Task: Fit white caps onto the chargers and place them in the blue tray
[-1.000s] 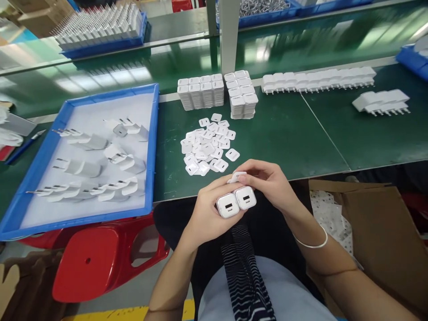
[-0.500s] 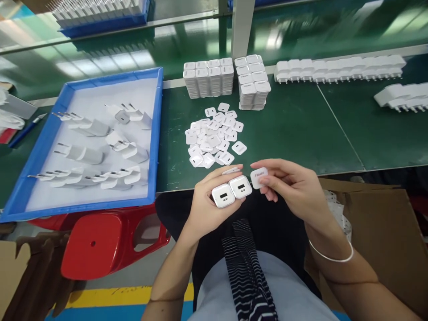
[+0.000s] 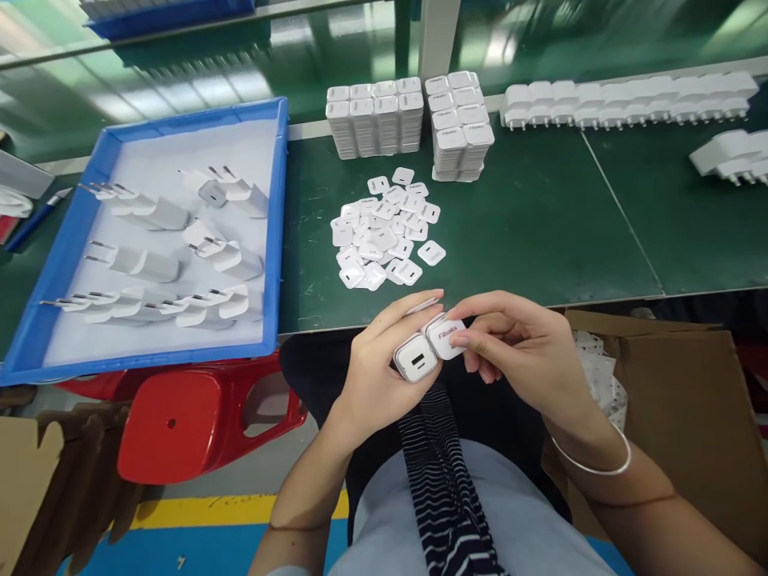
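My left hand (image 3: 370, 376) is closed around two white USB chargers held side by side, port ends up. The near charger (image 3: 415, 358) shows its dark ports. Another thin white cover plate (image 3: 423, 305) is pinched edge-on between the left fingers. My right hand (image 3: 525, 344) pinches a white cover plate printed with "Fibaks" (image 3: 446, 335) against the end of the other charger, hiding its ports. Whether the plate sits flush, I cannot tell. On the green table (image 3: 540, 248) just beyond my hands lies a loose heap of cover plates (image 3: 384, 238).
Neat stacks of cover plates (image 3: 375, 128) stand behind the heap. A blue-rimmed tray (image 3: 274, 240) with several plug chargers is at left. Rows of chargers (image 3: 624, 102) lie at right. Below are a red stool (image 3: 174, 424) and a cardboard box (image 3: 684, 416).
My right hand has moved left, bringing its cover plate from beside the chargers onto the end of the right-hand one. The view has shifted slightly.
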### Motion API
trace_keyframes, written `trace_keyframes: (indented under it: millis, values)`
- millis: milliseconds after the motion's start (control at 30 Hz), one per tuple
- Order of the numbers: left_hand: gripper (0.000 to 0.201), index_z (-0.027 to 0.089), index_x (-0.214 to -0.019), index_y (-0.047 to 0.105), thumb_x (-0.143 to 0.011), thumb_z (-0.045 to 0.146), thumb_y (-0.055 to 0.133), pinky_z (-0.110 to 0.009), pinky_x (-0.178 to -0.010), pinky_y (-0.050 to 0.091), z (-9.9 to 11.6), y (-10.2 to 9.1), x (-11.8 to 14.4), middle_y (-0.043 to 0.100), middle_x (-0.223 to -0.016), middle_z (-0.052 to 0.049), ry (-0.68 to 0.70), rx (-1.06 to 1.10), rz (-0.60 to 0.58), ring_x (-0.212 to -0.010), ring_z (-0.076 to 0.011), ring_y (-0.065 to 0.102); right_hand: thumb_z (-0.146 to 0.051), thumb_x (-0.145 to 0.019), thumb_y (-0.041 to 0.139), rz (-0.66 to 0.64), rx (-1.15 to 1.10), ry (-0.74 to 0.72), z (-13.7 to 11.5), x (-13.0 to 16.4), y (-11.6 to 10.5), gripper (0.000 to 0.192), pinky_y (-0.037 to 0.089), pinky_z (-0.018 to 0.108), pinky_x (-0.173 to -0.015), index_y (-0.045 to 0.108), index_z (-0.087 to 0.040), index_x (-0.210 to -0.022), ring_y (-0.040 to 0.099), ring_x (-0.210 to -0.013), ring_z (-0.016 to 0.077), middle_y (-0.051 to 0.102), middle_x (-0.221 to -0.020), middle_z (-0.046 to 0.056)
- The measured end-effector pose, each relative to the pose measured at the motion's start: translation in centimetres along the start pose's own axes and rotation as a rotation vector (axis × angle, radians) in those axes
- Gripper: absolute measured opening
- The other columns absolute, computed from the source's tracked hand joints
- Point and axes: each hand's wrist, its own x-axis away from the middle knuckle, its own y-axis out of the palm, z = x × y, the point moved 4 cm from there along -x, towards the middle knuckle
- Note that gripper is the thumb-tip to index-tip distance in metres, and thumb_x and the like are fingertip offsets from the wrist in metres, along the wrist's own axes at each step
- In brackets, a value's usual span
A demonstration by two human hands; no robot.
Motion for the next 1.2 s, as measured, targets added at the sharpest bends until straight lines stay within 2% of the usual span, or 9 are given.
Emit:
trace_keyframes:
  millis: [300,533,767,1033,1200]
  values:
    - [0.046,0.020,-0.127,0.068,-0.083,0.006,0.071,-0.036,-0.104,0.061,0.6,-0.1,0.0,0.068,-0.137,-0.009,0.052,-0.073,-0.007,-0.120,-0.0217,0.070,-0.022,-0.083,0.083,-0.001,-0.049,0.032,0.4,0.0,0.1,0.014,0.043,0.015,-0.037,0.076,-0.023,-0.095,0.053,-0.038,0.0055,0.065,-0.054,-0.006]
    - [0.049,0.018,-0.128,0.068,-0.082,0.004,0.071,-0.034,-0.105,0.060,0.5,0.0,0.3,0.068,-0.138,-0.011,0.071,-0.083,0.001,-0.121,-0.0216,0.069,-0.028,-0.082,0.084,0.011,-0.021,0.043,0.4,0.1,0.3,0.017,0.042,0.018,-0.035,0.074,-0.021,-0.094,0.052,-0.036,0.0074,0.064,-0.052,-0.005]
    - [0.047,0.018,-0.128,0.068,-0.083,0.006,0.071,-0.036,-0.104,0.060,0.4,0.1,0.3,0.068,-0.138,-0.011,0.068,-0.096,-0.004,-0.121,-0.0228,0.070,-0.032,-0.078,0.088,0.030,-0.045,0.115,0.7,-0.1,0.2,0.034,0.040,0.016,-0.033,0.062,-0.023,-0.097,0.051,-0.034,0.0079,0.065,-0.051,-0.007]
    - [0.045,0.020,-0.126,0.069,-0.083,0.006,0.070,-0.036,-0.103,0.061,0.5,0.1,0.1,0.069,-0.136,-0.009,0.060,-0.092,-0.028,-0.119,-0.0221,0.071,-0.037,-0.077,0.088,-0.014,-0.068,0.165,1.0,-0.5,0.1,0.039,0.037,0.017,-0.032,0.054,-0.023,-0.088,0.051,-0.033,0.0086,0.066,-0.050,-0.006]
    - [0.046,0.022,-0.123,0.073,-0.079,0.007,0.077,-0.034,-0.101,0.061,0.0,-0.1,-0.2,0.072,-0.133,-0.008,0.007,-0.002,0.008,-0.116,-0.0208,0.072,-0.036,-0.079,0.088,-0.003,0.023,0.084,1.5,-1.0,0.0,0.036,0.033,0.017,-0.035,0.056,-0.024,-0.090,0.044,-0.032,0.0067,0.055,-0.043,-0.011]
